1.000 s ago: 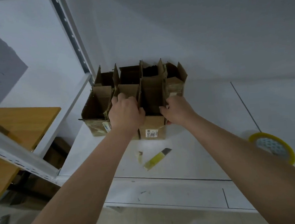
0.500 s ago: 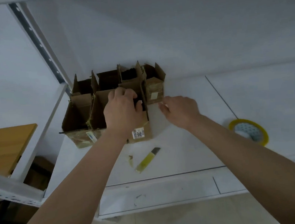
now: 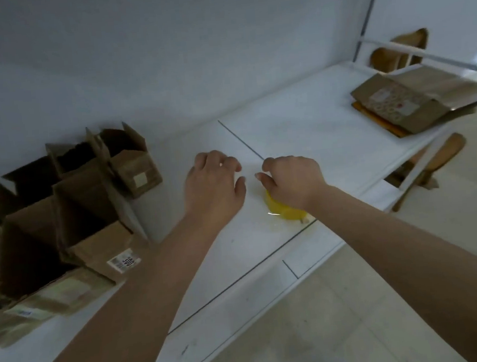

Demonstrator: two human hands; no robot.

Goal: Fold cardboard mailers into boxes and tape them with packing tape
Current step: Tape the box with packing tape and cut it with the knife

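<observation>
Several folded brown cardboard boxes stand open-topped in a cluster at the left of the white shelf. A yellow roll of packing tape lies on the shelf near its front edge. My right hand lies over the roll, its fingers curled down around the far side, and hides most of it. My left hand is just left of it above the shelf, fingers loosely spread and holding nothing. A stack of flat cardboard mailers lies at the far right of the shelf.
A white wall backs the shelf. White metal uprights and rails frame the right end. A wooden chair stands beyond that end on the pale floor.
Both hands left the cluster of boxes and moved right. My right hand reached the tape roll and curled over it. The view swung right, bringing the flat mailers into sight.
</observation>
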